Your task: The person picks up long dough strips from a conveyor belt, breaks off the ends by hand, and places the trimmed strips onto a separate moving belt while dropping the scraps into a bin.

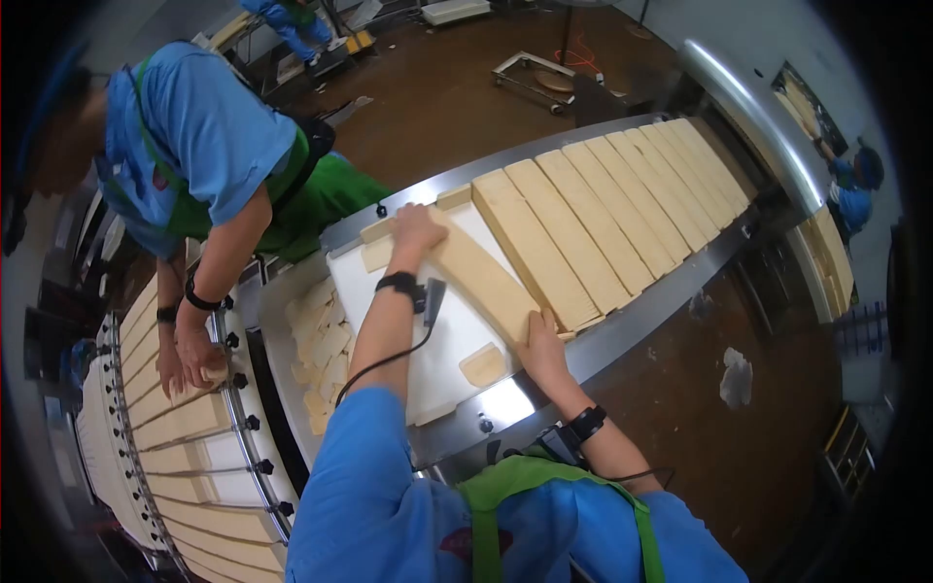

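Note:
A long pale dough strip (481, 277) lies slantwise over the white conveyor belt (384, 335). My left hand (418, 229) is closed on its far end, near the belt's far edge. At the strip's near end, my right hand (542, 348) grips it between thumb and fingers. Right of it, several wide dough strips (573, 223) lie side by side across the belt. A small dough piece (483, 365) rests on the belt left of my right hand, and another dough scrap (376, 255) is beside my left hand.
On the left a co-worker in blue and green (224, 146) bends over a second conveyor with dough strips (194, 423). Between the conveyors stands a bin of dough scraps (321, 340). A metal roller housing (753, 126) spans the belt's far right end. A wheeled frame (535, 78) stands beyond.

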`<action>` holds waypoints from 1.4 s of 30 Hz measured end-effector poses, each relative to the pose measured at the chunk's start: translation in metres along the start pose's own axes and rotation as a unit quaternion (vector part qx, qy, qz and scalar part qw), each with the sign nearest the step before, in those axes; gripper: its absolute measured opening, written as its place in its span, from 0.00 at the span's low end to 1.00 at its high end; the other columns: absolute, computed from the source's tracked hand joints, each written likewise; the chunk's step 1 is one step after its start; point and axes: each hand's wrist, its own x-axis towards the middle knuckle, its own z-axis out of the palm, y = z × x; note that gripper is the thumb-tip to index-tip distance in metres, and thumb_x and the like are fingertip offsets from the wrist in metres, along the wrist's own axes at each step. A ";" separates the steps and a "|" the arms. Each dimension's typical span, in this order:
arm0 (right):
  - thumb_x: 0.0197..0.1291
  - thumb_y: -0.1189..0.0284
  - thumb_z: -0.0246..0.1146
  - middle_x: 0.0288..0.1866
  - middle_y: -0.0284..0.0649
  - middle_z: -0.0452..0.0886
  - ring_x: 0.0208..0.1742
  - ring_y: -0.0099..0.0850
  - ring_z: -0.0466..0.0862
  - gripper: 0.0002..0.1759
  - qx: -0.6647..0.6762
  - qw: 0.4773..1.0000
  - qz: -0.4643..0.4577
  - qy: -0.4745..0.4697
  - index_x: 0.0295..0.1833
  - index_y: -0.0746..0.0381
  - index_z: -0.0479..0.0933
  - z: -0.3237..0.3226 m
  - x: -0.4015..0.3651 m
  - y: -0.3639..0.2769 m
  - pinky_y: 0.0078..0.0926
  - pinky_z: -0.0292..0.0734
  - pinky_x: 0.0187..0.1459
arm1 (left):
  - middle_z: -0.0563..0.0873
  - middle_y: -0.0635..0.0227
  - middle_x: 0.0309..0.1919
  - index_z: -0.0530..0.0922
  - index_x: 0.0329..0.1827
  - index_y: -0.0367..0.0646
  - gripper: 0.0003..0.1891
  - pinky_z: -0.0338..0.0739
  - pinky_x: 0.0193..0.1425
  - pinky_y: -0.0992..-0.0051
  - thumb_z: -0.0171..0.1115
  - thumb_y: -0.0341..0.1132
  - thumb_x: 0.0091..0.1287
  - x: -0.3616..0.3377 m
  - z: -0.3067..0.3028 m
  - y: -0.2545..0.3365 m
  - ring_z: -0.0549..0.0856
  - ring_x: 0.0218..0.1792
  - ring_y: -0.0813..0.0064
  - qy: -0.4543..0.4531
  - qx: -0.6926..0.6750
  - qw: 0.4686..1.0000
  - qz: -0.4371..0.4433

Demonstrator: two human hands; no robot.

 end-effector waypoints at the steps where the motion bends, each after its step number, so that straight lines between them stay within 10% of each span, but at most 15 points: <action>1: 0.42 0.76 0.62 0.54 0.59 0.62 0.47 0.57 0.72 0.28 -0.006 0.999 -0.019 -0.036 0.50 0.69 0.60 -0.003 0.002 -0.005 0.43 0.72 0.45 | 0.77 0.57 0.45 0.77 0.43 0.38 0.25 0.66 0.57 0.59 0.63 0.42 0.40 -0.004 0.004 -0.029 0.72 0.53 0.58 -0.001 -0.007 1.000 -0.018; 8: 0.32 0.64 0.71 0.57 0.54 0.64 0.53 0.51 0.72 0.45 -0.145 0.972 -0.109 -0.147 0.59 0.65 0.58 0.003 0.040 -0.017 0.39 0.70 0.52 | 0.77 0.53 0.41 0.72 0.40 0.37 0.29 0.71 0.50 0.67 0.71 0.44 0.38 -0.166 0.023 -0.171 0.77 0.43 0.58 0.144 -0.198 0.966 -0.080; 15: 0.28 0.66 0.72 0.60 0.53 0.61 0.54 0.51 0.70 0.48 -0.159 0.958 -0.159 -0.177 0.60 0.64 0.58 0.037 0.019 -0.096 0.39 0.71 0.53 | 0.76 0.63 0.38 0.63 0.44 0.38 0.24 0.70 0.47 0.76 0.70 0.29 0.49 -0.272 0.054 -0.178 0.76 0.41 0.73 0.376 -0.646 0.646 -0.153; 23: 0.50 0.67 0.63 0.61 0.55 0.59 0.56 0.52 0.68 0.40 0.090 0.901 -0.369 -0.210 0.66 0.64 0.52 0.119 -0.112 -0.240 0.37 0.67 0.55 | 0.81 0.66 0.34 0.77 0.43 0.33 0.17 0.71 0.43 0.77 0.45 0.38 0.69 -0.463 -0.030 -0.369 0.77 0.36 0.78 0.581 -0.457 0.620 -0.265; 30: 0.56 0.75 0.55 0.58 0.54 0.63 0.46 0.42 0.72 0.34 0.187 0.868 -0.387 -0.249 0.67 0.64 0.50 0.199 -0.195 -0.304 0.30 0.68 0.48 | 0.83 0.53 0.33 0.78 0.43 0.35 0.19 0.73 0.44 0.65 0.46 0.44 0.66 -0.547 -0.016 -0.513 0.81 0.35 0.56 0.363 -0.148 0.831 -0.395; 33: 0.55 0.76 0.54 0.56 0.53 0.65 0.40 0.40 0.73 0.34 0.194 0.866 -0.358 -0.289 0.67 0.64 0.50 0.208 -0.208 -0.325 0.30 0.69 0.45 | 0.81 0.49 0.37 0.78 0.41 0.38 0.22 0.70 0.49 0.58 0.44 0.48 0.65 -0.549 -0.027 -0.529 0.77 0.41 0.44 0.279 -0.146 0.844 -0.434; 42: 0.51 0.77 0.54 0.52 0.55 0.66 0.40 0.43 0.74 0.35 0.173 0.860 -0.397 -0.270 0.66 0.65 0.51 0.244 -0.221 -0.347 0.32 0.70 0.44 | 0.76 0.53 0.49 0.79 0.39 0.38 0.21 0.63 0.55 0.60 0.51 0.49 0.60 -0.594 -0.065 -0.534 0.70 0.52 0.58 0.195 0.165 0.903 -0.346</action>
